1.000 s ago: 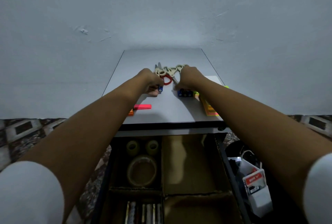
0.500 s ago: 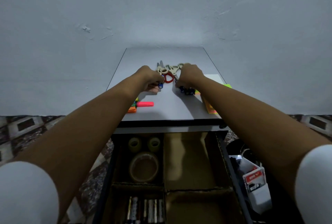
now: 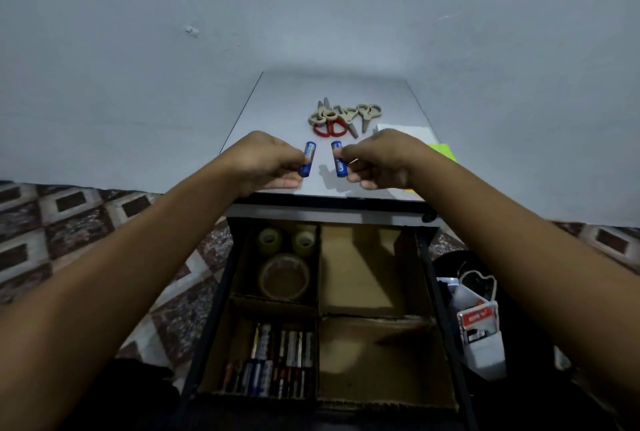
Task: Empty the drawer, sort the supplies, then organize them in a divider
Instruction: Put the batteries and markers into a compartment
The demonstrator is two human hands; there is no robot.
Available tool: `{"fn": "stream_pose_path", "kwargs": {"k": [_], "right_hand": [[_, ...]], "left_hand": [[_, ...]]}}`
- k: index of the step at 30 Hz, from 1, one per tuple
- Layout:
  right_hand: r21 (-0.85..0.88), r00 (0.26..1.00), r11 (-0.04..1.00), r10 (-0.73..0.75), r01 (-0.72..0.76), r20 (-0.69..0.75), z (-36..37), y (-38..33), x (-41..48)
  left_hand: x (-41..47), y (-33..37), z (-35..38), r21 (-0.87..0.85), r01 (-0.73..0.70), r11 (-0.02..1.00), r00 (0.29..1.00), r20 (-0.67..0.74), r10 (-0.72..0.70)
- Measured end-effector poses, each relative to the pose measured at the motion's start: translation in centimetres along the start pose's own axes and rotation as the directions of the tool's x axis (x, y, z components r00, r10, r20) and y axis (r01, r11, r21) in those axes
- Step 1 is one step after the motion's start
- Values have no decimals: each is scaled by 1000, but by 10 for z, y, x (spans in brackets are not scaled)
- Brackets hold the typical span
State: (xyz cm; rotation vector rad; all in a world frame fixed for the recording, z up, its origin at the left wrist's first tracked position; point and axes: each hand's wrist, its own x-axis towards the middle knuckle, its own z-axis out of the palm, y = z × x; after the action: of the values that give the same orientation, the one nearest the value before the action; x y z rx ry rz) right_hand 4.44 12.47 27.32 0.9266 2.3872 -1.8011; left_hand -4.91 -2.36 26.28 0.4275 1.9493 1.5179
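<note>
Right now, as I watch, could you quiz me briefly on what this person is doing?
1. True or false: the left hand pinches one small blue cylindrical battery, the right hand a second blue battery.
2. Which compartment of the brown cardboard divider holds the clear tape rolls? A near left, B far left, C far right.
3. What fills the divider's near-left compartment?
Key: 1 true; 2 B; 3 mixed cylindrical batteries.

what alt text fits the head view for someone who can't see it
A person's left hand and right hand each pinch a blue battery, the left battery and the right battery, above a grey table bearing scissors. Below, the open drawer's cardboard divider holds tape rolls far left and more batteries near left.
</note>
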Motion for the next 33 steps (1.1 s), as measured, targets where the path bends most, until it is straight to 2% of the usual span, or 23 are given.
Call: {"fn": "stream_pose_path", "kwargs": {"k": [5,8,14,19,25,33], "right_hand": [[64,993,997,44,-51,106,41,31,-35],[44,987,998,38,-45,157,68,56,-52],[15,956,994,97,-105,277,128,108,-59],[-27,946,976,217,-216,243,181,142,-40],[-87,960,967,251,-241,128,223,170,-18],[-14,938,951,306,-308,164,223,171,-15]], "left_hand": [[-45,-53,-15,144,58,988,998,20,-62],[-63,-86,-22,236,116,965,992,13,-122],[-82,-142,-44,252,227,941,973,-99,-208],[-90,-161,-54,151,263,953,962,-118,-246],[-91,-171,-60,95,269,959,959,-123,-257],[-90,-179,-60,67,247,967,963,-132,-237]]}}
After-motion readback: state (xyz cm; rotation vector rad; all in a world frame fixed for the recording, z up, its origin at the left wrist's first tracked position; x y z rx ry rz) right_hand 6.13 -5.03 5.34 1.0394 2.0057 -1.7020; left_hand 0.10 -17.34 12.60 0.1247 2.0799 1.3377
